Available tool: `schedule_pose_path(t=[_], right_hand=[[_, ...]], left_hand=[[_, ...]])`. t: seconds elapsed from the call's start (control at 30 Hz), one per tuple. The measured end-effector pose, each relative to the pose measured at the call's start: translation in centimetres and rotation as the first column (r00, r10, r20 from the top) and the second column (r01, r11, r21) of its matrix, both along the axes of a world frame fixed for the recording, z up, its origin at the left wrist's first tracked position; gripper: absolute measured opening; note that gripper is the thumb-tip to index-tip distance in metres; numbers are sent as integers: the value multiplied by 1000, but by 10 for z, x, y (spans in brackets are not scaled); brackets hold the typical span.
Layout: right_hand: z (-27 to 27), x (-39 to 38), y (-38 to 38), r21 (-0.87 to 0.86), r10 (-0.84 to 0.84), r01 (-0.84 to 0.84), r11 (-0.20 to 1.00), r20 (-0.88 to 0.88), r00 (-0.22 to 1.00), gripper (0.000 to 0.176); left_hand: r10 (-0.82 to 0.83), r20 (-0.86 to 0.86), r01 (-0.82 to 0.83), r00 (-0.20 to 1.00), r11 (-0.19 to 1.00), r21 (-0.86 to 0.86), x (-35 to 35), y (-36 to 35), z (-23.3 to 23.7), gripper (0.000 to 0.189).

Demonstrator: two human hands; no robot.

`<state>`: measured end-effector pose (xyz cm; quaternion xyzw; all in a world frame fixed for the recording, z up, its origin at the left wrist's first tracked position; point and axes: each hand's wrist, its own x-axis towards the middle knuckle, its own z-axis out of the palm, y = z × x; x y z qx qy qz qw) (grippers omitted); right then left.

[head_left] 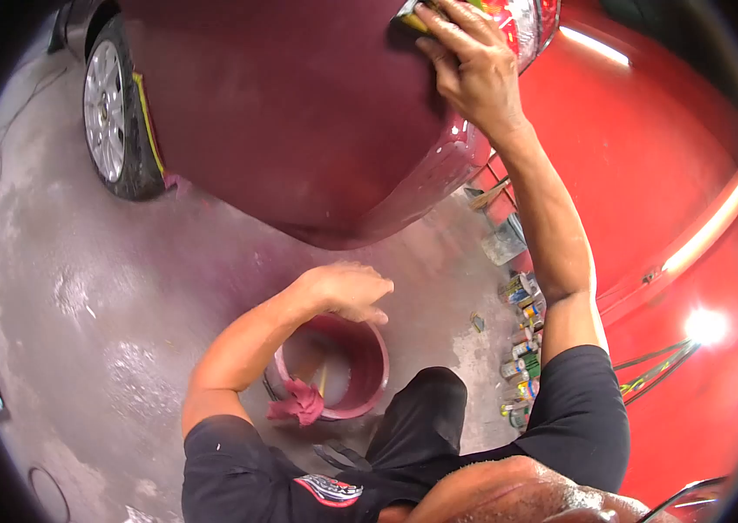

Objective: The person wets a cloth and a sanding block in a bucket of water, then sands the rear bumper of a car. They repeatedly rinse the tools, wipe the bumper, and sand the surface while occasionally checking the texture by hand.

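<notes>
At the top, my right hand (pixel 478 74) presses a small yellow and black sanding block (pixel 410 17) onto a maroon car bumper (pixel 291 131), close to the red tail light (pixel 546 22). The fingers lie over the block and hide much of it. My left hand (pixel 347 292) hangs in the air, slightly blurred, with fingers stretched out and thumb apart, holding nothing. Below it stands a maroon bucket (pixel 373 383) with cloudy liquid and a thin stick inside. A crumpled pink cloth (pixel 297 403) drapes over its rim.
A car wheel (pixel 106 113) is at upper left, with yellow tape (pixel 148 122) along the body edge beside it. Several cans and bottles (pixel 521 349) line the floor at right, by a red panel (pixel 648 174). A bright lamp (pixel 705 327) shines there. The concrete floor (pixel 90 288) looks wet.
</notes>
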<state>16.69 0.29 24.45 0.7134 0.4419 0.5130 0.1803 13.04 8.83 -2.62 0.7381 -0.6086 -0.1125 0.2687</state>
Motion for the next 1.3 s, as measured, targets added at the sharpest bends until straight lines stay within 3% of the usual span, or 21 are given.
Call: schedule_pose_path(t=[0.07, 0.17, 0.27, 0.37, 0.43, 0.5, 0.57, 0.63, 0.77, 0.83, 0.87, 0.9, 0.97, 1.1, 1.2, 1.3], right_hand=[[-6, -1, -8, 57, -41, 39, 998, 19, 999, 39], [-63, -33, -62, 137, -56, 55, 989, 2, 998, 43], [-61, -23, -57, 174, -48, 37, 984, 60, 997, 44], [-6, 9, 0, 156, -148, 121, 980, 180, 972, 43], [-15, 3, -9, 160, -142, 122, 980, 120, 983, 42], [-45, -20, -37, 172, -188, 175, 970, 62, 980, 42], [-82, -35, -64, 196, -62, 66, 978, -28, 998, 44], [-56, -21, -52, 93, -58, 52, 994, 73, 996, 47], [3, 14, 9, 40, -94, 88, 995, 179, 979, 39], [-20, -2, -12, 126, -98, 92, 988, 37, 995, 39], [-42, -16, -30, 115, -131, 127, 985, 26, 991, 42], [-64, -30, -45, 80, -54, 53, 995, 12, 998, 40], [-63, -35, -53, -8, -81, 81, 997, 30, 996, 43], [-1, 0, 15, -19, -130, 131, 991, 47, 990, 39], [-26, -14, -19, 29, -19, 19, 999, -22, 1000, 41], [-64, -36, -62, 47, -23, 29, 998, -122, 992, 49]], left_hand=[[44, 117, -46, 992, 999, 19, -7, -3, 5, 51], [-27, 117, 21, 993, 999, 50, -13, -2, 9, 51], [-70, 120, 68, 990, 997, 21, -14, -4, 3, 48], [-91, 121, 84, 988, 995, 61, -16, -16, 6, 46], [-84, 125, 72, 989, 993, 96, -18, -15, 10, 45], [-103, 162, 103, 981, 995, 7, -20, -9, 13, 42], [-97, 163, 102, 982, 994, -26, -16, -3, 7, 42], [-87, 153, 95, 984, 994, -46, -12, -1, 3, 42], [-72, 107, 63, 992, 995, 78, -14, -9, 14, 44], [-71, 109, 59, 992, 992, 111, -18, -7, 10, 45], [-72, 133, 65, 989, 996, 52, -17, -11, 5, 45], [-73, 162, 74, 984, 997, -1, -15, -11, 2, 44], [-82, 158, 80, 984, 997, 18, -14, -2, 6, 45], [-46, 108, 34, 993, 993, 111, -13, -16, 2, 46], [-45, 132, 34, 990, 996, 80, -15, -19, -1, 49], [-70, 112, 61, 991, 995, 85, -14, -5, 3, 52]])
